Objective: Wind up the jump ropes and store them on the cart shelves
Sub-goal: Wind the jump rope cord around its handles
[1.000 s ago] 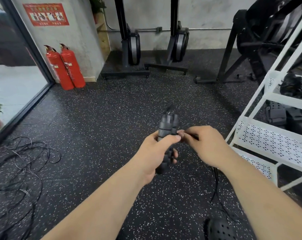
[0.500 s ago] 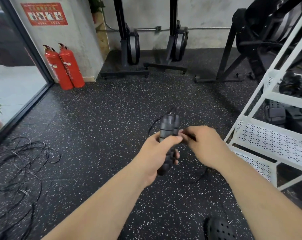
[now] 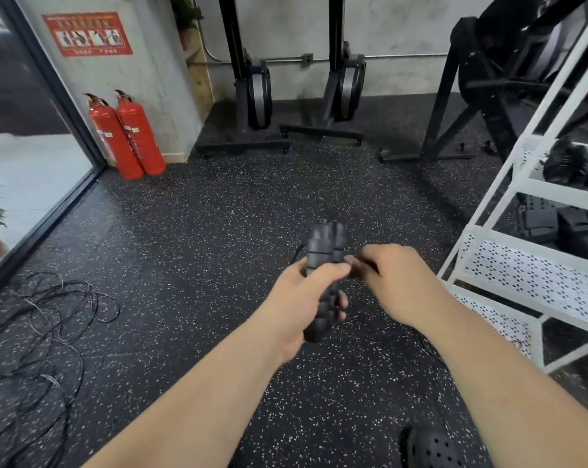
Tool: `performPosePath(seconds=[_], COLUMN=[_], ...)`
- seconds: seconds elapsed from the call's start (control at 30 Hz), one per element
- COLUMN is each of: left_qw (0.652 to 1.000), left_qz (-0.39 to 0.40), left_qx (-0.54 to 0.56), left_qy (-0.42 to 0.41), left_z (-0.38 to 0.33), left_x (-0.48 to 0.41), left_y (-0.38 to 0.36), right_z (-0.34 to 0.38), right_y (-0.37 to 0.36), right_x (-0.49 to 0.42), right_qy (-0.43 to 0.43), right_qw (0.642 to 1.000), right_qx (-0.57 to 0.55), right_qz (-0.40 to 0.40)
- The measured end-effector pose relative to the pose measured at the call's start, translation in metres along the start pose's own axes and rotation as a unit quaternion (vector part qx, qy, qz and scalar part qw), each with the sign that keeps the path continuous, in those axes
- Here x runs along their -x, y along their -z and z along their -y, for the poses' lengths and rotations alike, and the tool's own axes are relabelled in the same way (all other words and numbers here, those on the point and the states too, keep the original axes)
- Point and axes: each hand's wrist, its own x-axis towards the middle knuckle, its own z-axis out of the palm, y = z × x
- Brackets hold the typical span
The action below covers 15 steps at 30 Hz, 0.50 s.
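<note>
My left hand [image 3: 301,300] grips two black ribbed jump rope handles [image 3: 324,251] held together upright in front of me. Just to their right, my right hand [image 3: 397,282] pinches the thin black rope cord [image 3: 365,263] next to the handles. Part of the cord loops out left of the handles; the rest is hidden by my hands and right arm. More loose jump ropes [image 3: 43,332] lie tangled on the floor at the left. The white cart [image 3: 535,278] with perforated shelves stands at the right, and wound black bundles [image 3: 569,165] rest on an upper shelf.
Two red fire extinguishers [image 3: 127,136] stand by the wall at the back left beside a glass door. Black gym machines [image 3: 252,96] line the back wall. A black shoe [image 3: 431,449] shows at the bottom edge. Speckled rubber floor lies between me and the machines.
The rope that hung down below my right hand has been drawn up and now barely shows. Both hands stay at the handles in nearly the same spot.
</note>
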Motion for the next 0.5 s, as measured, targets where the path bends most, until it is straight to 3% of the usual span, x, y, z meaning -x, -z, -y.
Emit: performPosePath(seconds=[0.1,0.3,0.5], left_qw=[1.000,0.997,0.999], left_qz=[0.007,-0.069,0.001], left_qx=[0.009,0.006,-0.041], left_qy=[-0.004,-0.036,0.006], left_z=[0.000,-0.016,0.005], left_x=[0.000,-0.009,-0.003], left_y=[0.000,0.034,0.006], right_z=[-0.005,-0.025,0.000], right_y=[-0.001,0.029,0.002], right_x=[-0.001,0.001,0.002], right_qy=[0.006,-0.025,-0.003], right_qw=[0.999,0.998,1.000], right_qx=[-0.003,-0.014,-0.007], right_qz=[0.036,0.050,0.024])
